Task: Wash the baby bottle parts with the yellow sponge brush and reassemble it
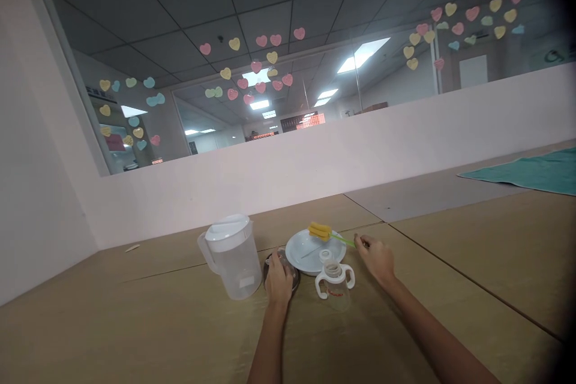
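My right hand point(376, 259) is closed round the thin green handle of a bottle brush point(320, 231). The brush's yellow sponge head is over the far side of a pale shallow bowl point(299, 257). My left hand point(279, 281) reaches over a dark brown round dish point(293, 276), its fingers bent together at the dish; what they grip is hidden. In front of the bowl stands an uncapped clear baby bottle point(337, 295) with two white handles. A small white ring-shaped cap point(326, 256) shows just behind the bottle's mouth.
A translucent pitcher point(236, 264) with a white lid stands left of the dish. A teal cloth point(531, 171) lies at the far right of the wooden table point(157, 330). Behind, a low pale wall point(288, 162) carries a window with heart-shaped stickers.
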`<state>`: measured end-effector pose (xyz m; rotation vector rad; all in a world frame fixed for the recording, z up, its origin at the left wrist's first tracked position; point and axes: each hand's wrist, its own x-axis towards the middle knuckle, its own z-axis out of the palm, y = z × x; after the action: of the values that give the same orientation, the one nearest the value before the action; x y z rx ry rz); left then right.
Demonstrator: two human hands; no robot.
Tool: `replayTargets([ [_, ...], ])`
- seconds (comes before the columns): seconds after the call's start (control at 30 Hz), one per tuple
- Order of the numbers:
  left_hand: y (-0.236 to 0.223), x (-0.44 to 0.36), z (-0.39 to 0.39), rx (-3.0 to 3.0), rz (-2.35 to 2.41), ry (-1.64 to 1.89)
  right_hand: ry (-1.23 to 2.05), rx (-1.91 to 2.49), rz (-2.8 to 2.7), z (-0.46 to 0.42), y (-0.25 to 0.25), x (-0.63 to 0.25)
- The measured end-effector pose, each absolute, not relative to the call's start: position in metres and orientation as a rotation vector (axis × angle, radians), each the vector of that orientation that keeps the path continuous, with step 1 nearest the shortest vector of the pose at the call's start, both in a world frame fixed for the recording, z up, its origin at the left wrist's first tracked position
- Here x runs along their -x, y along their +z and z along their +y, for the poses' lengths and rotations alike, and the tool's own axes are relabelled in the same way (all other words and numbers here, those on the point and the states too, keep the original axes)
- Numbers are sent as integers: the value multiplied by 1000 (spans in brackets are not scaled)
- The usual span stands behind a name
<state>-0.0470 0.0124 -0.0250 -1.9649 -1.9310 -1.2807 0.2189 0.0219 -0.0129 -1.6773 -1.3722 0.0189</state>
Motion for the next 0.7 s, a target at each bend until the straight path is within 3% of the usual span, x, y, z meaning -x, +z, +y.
replayTargets([
  [0.4, -14, 35, 2, 1987, -1667, -1230, -591, 1388, -1388, 24, -17, -233],
  [0.7, -15, 32, 0, 2053, -1637, -1140, -643, 1387, -1523, 23, -17, -233],
])
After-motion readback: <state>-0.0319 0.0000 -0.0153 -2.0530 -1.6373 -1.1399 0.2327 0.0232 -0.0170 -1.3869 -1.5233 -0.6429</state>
